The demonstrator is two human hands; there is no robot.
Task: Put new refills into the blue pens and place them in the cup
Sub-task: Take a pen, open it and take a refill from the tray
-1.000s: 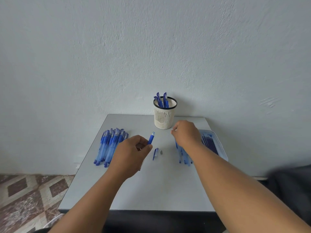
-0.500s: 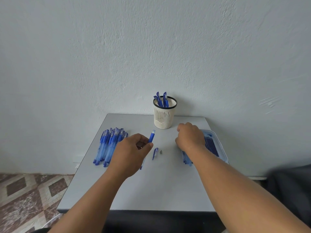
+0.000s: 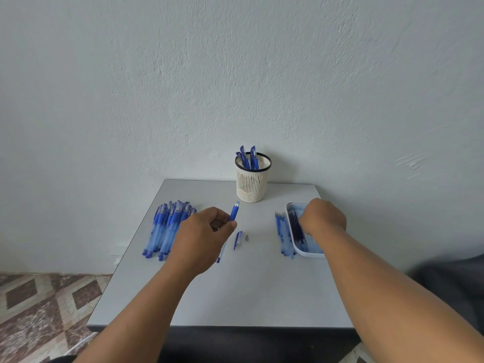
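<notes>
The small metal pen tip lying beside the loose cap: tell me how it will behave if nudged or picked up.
The metal tip looks tiny and tapered, so it is probably very light and apt to roll in a curve on the smooth table. Its small size suggests a fingertip pinch is needed, and it may slip. It lies close to the cap, so a nudge could knock both.

- Left hand (image 3: 201, 238) is reaching forward with the forearm extended, fingers and thumb curling in a pinch.
- Right hand (image 3: 322, 216) is reaching forward and rightward, knuckles up, fingers angling downward.
</notes>
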